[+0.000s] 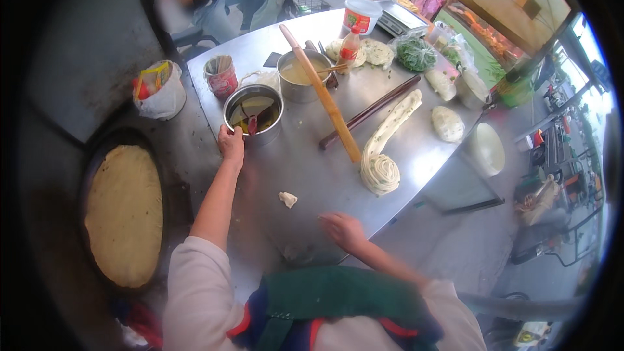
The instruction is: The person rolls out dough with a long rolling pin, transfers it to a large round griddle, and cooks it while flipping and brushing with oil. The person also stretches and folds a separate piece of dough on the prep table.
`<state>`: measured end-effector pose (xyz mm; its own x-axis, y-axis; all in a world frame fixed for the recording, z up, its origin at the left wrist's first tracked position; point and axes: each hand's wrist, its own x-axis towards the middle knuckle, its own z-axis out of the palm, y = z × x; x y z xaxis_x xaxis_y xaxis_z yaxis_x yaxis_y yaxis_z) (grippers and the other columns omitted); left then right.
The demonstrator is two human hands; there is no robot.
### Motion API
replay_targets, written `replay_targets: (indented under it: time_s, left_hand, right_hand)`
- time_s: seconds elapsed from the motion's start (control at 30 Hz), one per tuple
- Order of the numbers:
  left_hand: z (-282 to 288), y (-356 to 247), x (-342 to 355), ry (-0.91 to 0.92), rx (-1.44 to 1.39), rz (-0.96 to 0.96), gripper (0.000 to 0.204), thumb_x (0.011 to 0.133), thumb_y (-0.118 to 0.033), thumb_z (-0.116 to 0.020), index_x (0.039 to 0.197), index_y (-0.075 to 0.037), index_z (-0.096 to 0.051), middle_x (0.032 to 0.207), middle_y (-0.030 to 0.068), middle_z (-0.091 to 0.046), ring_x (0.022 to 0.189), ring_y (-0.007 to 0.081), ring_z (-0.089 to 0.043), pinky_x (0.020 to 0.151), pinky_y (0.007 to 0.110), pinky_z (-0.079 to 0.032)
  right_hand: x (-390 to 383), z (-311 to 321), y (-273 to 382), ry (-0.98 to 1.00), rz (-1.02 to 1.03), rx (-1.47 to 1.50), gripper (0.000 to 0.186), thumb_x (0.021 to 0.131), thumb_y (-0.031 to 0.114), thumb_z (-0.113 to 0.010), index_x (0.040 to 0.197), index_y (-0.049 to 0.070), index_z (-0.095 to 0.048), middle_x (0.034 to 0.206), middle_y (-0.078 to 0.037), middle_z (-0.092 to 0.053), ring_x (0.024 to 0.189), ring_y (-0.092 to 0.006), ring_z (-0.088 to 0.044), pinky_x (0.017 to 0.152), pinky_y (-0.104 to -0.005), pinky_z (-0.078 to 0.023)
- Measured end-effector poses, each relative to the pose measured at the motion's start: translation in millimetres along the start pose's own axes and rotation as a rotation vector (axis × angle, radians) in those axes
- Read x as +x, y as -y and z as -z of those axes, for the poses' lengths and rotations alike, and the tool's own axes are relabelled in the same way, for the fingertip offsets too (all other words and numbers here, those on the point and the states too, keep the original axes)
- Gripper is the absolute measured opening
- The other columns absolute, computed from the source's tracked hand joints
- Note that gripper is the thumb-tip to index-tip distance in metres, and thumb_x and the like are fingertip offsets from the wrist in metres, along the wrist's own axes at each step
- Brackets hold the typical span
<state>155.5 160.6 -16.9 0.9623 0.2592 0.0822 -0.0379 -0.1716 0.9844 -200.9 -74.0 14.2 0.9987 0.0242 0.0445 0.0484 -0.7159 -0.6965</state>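
My left hand [231, 144] reaches far out and grips the near rim of a metal pot [268, 132]. Dark yellowish oil and a reddish-handled utensil [253, 123] are inside that pot. Nearer to me, my right hand [343, 230] hovers over the front of the steel table [260, 175], its fingers smeared by motion. A small scrap of dough [287, 199] lies to its left. Beyond it is a long dough strip coiled into a spiral [380, 173] at its near end. A light wooden rolling pin [328, 107] leans on a second metal pot [299, 93], and a dark rolling stick [370, 112] lies beside it.
On the left, a large flat dough round [125, 214] fills a dark pan. A red can [221, 77] stands at the table's left edge. Dough pieces [447, 124], a sauce bottle [350, 47], a white tub [361, 15] and bagged greens [416, 53] crowd the far right.
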Motion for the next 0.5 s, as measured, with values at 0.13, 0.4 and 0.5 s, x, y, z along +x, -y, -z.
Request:
replay_targets:
  time_s: [0.13, 0.4, 0.5]
  left_hand:
    - [-5, -17, -10, 0.034, -0.037, 0.063, 0.011, 0.086, -0.011, -0.059, 0.092, -0.002, -0.056, 0.08, 0.0076, -0.06, 0.061, 0.0159, -0.056, 0.056, 0.034, -0.047]
    - [12, -24, -50, 0.089, -0.222, 0.139, 0.018, 0.091, -0.011, -0.057, 0.107, -0.007, -0.055, 0.09, 0.0042, -0.06, 0.064, 0.0099, -0.054, 0.05, 0.026, -0.043]
    - [11, -32, -79, 0.079, -0.154, 0.128, 0.016, 0.089, -0.011, -0.057, 0.104, -0.008, -0.052, 0.086, 0.0032, -0.057, 0.063, 0.0096, -0.052, 0.051, 0.026, -0.043]
  right_hand:
    - [99, -51, 14, -0.042, 0.392, -0.092, 0.051, 0.082, 0.013, -0.068, 0.132, 0.01, -0.055, 0.122, -0.013, -0.055, 0.103, -0.038, -0.058, 0.086, -0.0455, -0.049]
    - [84, -49, -2, 0.073, 0.289, -0.093, 0.023, 0.086, 0.017, -0.065, 0.108, 0.011, -0.064, 0.101, -0.011, -0.059, 0.099, -0.0355, -0.055, 0.086, -0.0426, -0.047]
    - [74, -7, -29, -0.226, 0.203, -0.132, 0.023, 0.086, 0.017, -0.067, 0.108, 0.011, -0.068, 0.105, -0.013, -0.065, 0.102, -0.0349, -0.057, 0.088, -0.0403, -0.048]
